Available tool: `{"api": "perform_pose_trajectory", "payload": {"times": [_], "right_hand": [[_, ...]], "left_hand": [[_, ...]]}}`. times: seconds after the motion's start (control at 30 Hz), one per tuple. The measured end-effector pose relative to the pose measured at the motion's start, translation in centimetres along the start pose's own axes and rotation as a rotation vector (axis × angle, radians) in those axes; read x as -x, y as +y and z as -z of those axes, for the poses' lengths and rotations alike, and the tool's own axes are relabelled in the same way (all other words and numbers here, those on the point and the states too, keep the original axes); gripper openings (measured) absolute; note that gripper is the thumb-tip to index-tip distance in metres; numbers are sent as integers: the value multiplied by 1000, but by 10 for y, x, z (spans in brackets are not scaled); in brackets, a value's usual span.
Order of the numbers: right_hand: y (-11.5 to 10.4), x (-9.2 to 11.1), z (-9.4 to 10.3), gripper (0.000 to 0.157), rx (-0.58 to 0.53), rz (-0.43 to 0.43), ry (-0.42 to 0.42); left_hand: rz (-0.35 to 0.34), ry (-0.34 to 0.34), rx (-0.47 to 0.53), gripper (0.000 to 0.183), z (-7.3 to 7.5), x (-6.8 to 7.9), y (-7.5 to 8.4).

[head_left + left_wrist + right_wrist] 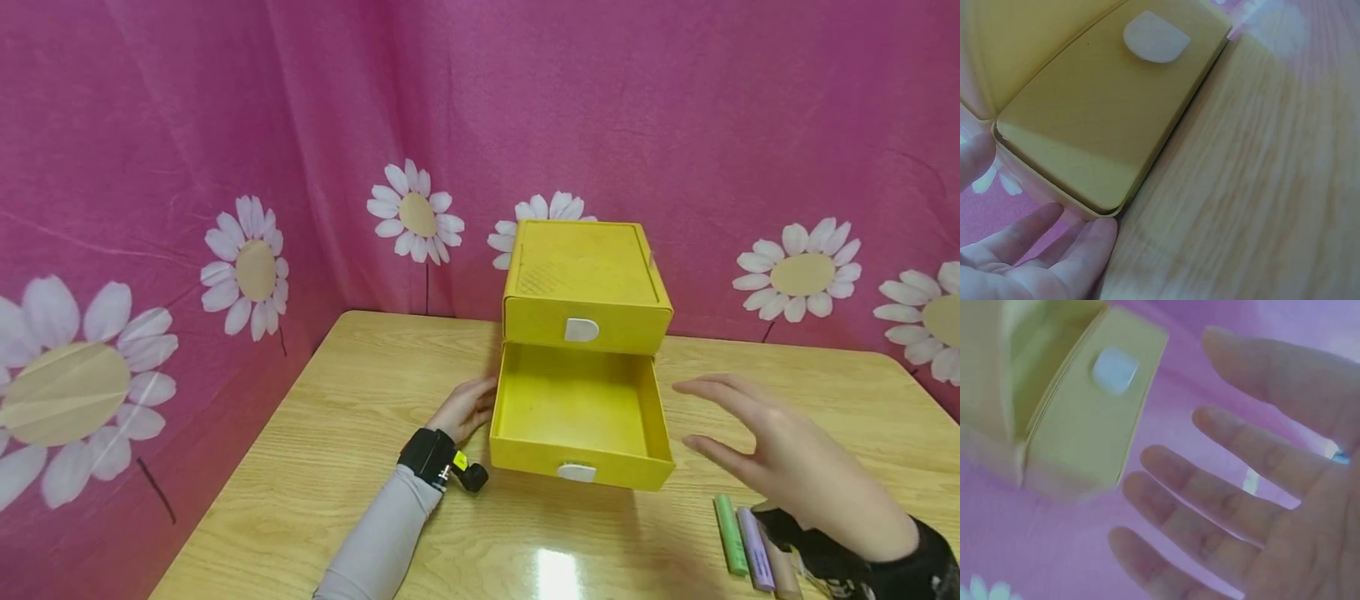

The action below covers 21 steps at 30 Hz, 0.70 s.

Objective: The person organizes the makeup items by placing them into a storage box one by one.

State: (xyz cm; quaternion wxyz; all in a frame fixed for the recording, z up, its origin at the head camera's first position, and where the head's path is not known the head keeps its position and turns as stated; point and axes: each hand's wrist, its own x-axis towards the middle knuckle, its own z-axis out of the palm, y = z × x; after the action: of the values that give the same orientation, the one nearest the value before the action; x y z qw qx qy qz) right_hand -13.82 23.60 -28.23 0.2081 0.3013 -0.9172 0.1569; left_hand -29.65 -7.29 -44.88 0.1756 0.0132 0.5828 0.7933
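A yellow box with drawers (585, 258) stands on the table. One drawer (577, 400) is pulled out below a closed top one, and nothing lies inside it. Beneath it, in the left wrist view, a lower drawer front (1091, 106) with a white tab (1155, 37) sits flush in the box. My left hand (468, 407) is at the box's left side, its fingertips (1100, 231) touching the side wall near the bottom corner. To the right of the pulled-out drawer my right hand (787, 450) is in the air, fingers spread and holding nothing.
Below my right hand lie a green stick (731, 533), a purple stick (755, 548) and a brownish one (782, 567), side by side on the wooden table (360, 392). A pink curtain (675, 108) with white flowers hangs behind and to the left.
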Motion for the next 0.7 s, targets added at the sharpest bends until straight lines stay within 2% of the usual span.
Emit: {"api": "perform_pose_trajectory", "payload": {"times": [0.1, 0.2, 0.4, 0.57, 0.7], "right_hand": [[21, 11, 4, 66, 30, -99, -7], [43, 22, 5, 74, 25, -202, -48], [88, 48, -6, 91, 40, -291, -133], [118, 71, -25, 92, 15, -370, -311], [136, 89, -40, 88, -18, -403, -407]], "left_hand": [[-2, 0, 2, 41, -1, -1, 0], [-16, -3, 5, 40, -1, -2, 0], [-12, 5, 6, 41, -1, -1, -1], [-15, 5, -1, 41, -1, -1, -2], [-15, 7, -3, 41, -1, -1, -2]]}}
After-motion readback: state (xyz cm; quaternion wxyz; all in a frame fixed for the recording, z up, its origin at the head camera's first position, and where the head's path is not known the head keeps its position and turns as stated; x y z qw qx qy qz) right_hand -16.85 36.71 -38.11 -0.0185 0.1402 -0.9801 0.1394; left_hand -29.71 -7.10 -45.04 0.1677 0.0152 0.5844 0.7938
